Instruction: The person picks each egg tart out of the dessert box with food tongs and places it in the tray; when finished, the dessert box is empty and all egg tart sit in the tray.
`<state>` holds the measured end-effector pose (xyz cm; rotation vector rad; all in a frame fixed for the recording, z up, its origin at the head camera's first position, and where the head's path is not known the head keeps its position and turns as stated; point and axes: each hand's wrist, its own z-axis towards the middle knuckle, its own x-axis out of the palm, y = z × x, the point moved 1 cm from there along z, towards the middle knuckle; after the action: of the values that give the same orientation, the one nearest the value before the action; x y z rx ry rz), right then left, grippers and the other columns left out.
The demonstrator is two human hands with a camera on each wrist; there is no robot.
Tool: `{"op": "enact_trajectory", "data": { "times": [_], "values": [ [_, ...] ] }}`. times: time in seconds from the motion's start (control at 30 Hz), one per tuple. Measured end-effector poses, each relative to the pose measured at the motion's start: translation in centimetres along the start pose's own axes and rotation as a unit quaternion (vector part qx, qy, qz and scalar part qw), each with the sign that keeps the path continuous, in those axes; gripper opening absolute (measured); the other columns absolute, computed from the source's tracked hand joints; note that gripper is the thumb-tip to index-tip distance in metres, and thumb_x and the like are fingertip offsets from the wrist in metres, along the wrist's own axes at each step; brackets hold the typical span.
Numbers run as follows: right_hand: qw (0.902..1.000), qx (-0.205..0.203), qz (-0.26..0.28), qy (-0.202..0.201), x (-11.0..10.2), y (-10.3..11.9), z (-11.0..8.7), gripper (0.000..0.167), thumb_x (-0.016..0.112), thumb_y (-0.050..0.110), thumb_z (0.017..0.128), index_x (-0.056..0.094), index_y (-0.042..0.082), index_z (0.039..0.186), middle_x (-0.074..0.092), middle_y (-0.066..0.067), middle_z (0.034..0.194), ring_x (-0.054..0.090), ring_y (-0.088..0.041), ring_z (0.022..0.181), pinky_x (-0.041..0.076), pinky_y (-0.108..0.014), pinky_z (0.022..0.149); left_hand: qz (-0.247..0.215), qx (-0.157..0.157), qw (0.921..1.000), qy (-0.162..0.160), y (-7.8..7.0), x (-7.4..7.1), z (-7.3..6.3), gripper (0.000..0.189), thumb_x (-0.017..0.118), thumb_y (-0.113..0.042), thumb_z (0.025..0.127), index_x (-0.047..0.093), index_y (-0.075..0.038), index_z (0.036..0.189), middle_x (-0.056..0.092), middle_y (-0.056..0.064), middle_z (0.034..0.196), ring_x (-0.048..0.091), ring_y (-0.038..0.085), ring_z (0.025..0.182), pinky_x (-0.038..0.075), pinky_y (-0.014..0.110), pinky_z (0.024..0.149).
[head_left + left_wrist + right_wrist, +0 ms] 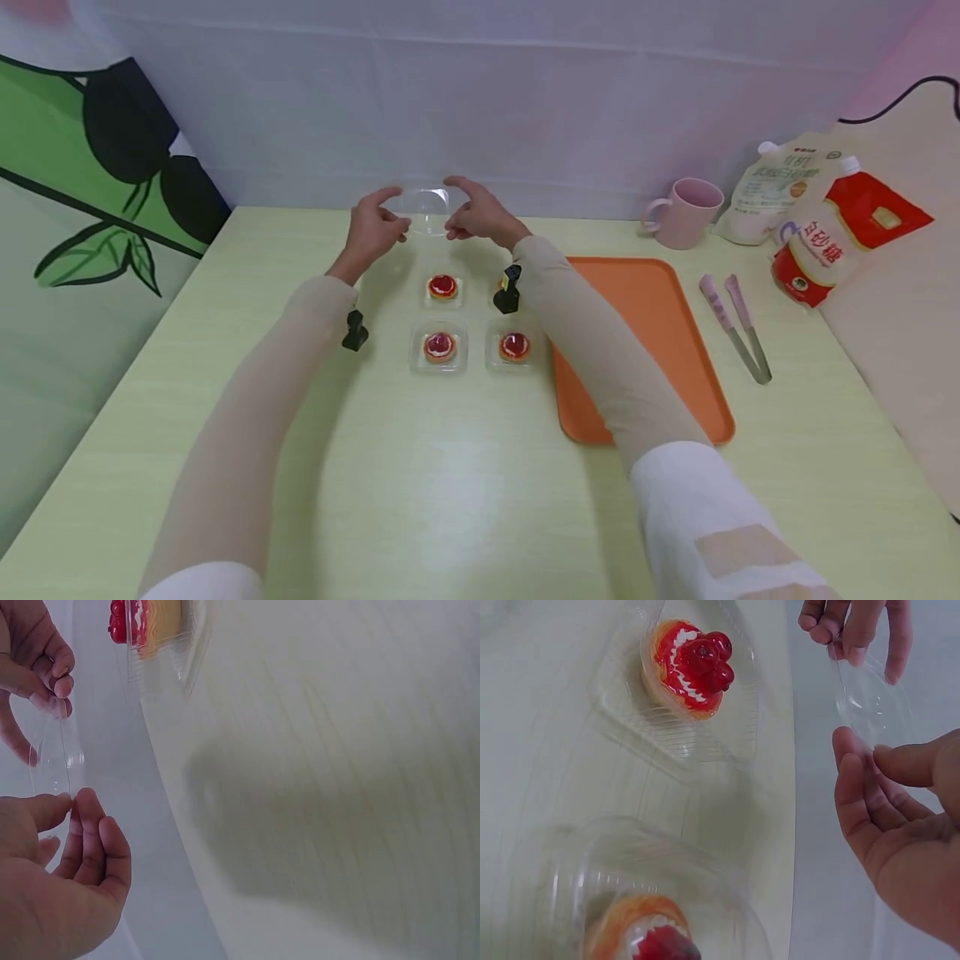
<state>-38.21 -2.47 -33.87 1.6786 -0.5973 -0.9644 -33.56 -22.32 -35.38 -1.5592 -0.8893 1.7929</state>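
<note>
Between both hands, raised near the table's far edge, is a clear plastic lid (pixel 427 211). My left hand (pixel 372 225) pinches its left edge between thumb and fingers. On the opposite edge my right hand (pixel 483 215) grips it the same way. In the right wrist view the lid (pixel 870 701) looks thin and domed. Below the hands, a red-topped tart (pixel 442 287) sits in a clear plastic box. Nearer me are another boxed tart (pixel 439 347) and a third boxed tart (pixel 514 347). One more tart is partly hidden behind my right wrist.
An orange tray (pixel 645 292) lies under my right forearm. To its right are tongs (pixel 738 329) with pink handles. A pink mug (pixel 688 213), a white spouted pouch (pixel 772 196) and a red-and-white bag (pixel 832 242) stand at the back right. A pale cloth wall (pixel 525 108) rises behind the table.
</note>
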Motion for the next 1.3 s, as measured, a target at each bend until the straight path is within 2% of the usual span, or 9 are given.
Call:
{"op": "enact_trajectory", "data": {
  "times": [0.1,0.23,0.4,0.53,0.63,0.8,1.07,1.3],
  "values": [
    [0.9999,-0.001,0.002,0.011,0.1,-0.2,0.4,0.068,0.053,-0.005,0.098,0.029,0.017,0.157,0.066,-0.031,0.105,0.067,-0.024,0.076,0.051,-0.050,0.098,-0.016,-0.019,0.9996,0.010,0.5,-0.1,0.0,0.058,0.064,-0.010,0.096,0.044,-0.015,0.151,0.071,0.028,0.110,0.071,0.017,0.070,0.057,0.029,0.073],
    [0.9996,0.012,-0.008,0.024,0.4,-0.5,0.8,0.067,0.055,-0.004,0.097,0.033,0.017,0.156,0.069,-0.025,0.097,0.068,-0.028,0.080,0.052,-0.048,0.096,-0.024,-0.050,0.9979,0.033,1.1,-0.3,0.2,0.059,0.063,-0.010,0.097,0.042,-0.014,0.152,0.071,0.027,0.111,0.073,0.023,0.078,0.057,0.041,0.085],
    [0.9980,0.041,-0.028,0.038,0.8,-1.0,1.1,0.063,0.057,-0.002,0.097,0.037,0.014,0.155,0.068,-0.014,0.083,0.066,-0.021,0.072,0.054,-0.045,0.092,-0.034,-0.068,0.9952,0.062,1.9,-0.5,0.5,0.058,0.064,-0.007,0.096,0.044,-0.010,0.151,0.073,0.020,0.099,0.066,0.008,0.063,0.058,0.033,0.075],
    [0.9936,0.068,-0.065,0.062,1.0,-1.2,1.3,0.059,0.058,0.004,0.098,0.039,0.013,0.153,0.068,-0.012,0.086,0.064,-0.016,0.069,0.052,-0.035,0.077,-0.027,-0.081,0.9925,0.088,2.4,-0.5,0.5,0.055,0.063,-0.007,0.096,0.046,-0.007,0.149,0.074,0.015,0.090,0.065,0.008,0.063,0.057,0.029,0.071],
    [0.9891,0.084,-0.095,0.075,1.1,-1.3,1.4,0.057,0.057,0.006,0.099,0.038,0.012,0.153,0.069,-0.013,0.091,0.064,-0.015,0.068,0.048,-0.029,0.068,-0.016,-0.091,0.9907,0.101,2.8,-0.4,0.5,0.054,0.063,-0.009,0.096,0.048,-0.006,0.147,0.072,0.007,0.080,0.065,0.008,0.063,0.057,0.028,0.070],
    [0.9865,0.092,-0.116,0.070,1.3,-1.4,2.0,0.061,0.059,0.005,0.098,0.036,0.012,0.153,0.068,-0.013,0.092,0.064,-0.016,0.068,0.048,-0.030,0.068,-0.012,-0.098,0.9899,0.101,2.9,-0.1,0.8,0.054,0.064,-0.008,0.096,0.047,-0.004,0.147,0.069,0.000,0.073,0.064,0.005,0.061,0.056,0.026,0.068],
    [0.9844,0.095,-0.132,0.068,1.7,-1.5,2.6,0.061,0.063,0.005,0.095,0.040,0.011,0.151,0.065,-0.010,0.088,0.063,-0.014,0.068,0.050,-0.027,0.067,0.015,-0.120,0.9881,0.095,2.6,-0.3,0.7,0.055,0.064,-0.011,0.096,0.047,-0.005,0.147,0.067,-0.001,0.072,0.061,0.004,0.061,0.052,0.023,0.065],
    [0.9778,0.111,-0.160,0.077,1.5,-2.0,2.7,0.062,0.065,0.008,0.094,0.041,0.011,0.151,0.063,-0.006,0.088,0.060,-0.014,0.071,0.046,-0.026,0.063,0.038,-0.129,0.9864,0.094,3.0,0.4,0.9,0.054,0.066,-0.014,0.095,0.050,-0.006,0.145,0.066,-0.002,0.071,0.061,0.005,0.061,0.050,0.022,0.064]
  ]
}}
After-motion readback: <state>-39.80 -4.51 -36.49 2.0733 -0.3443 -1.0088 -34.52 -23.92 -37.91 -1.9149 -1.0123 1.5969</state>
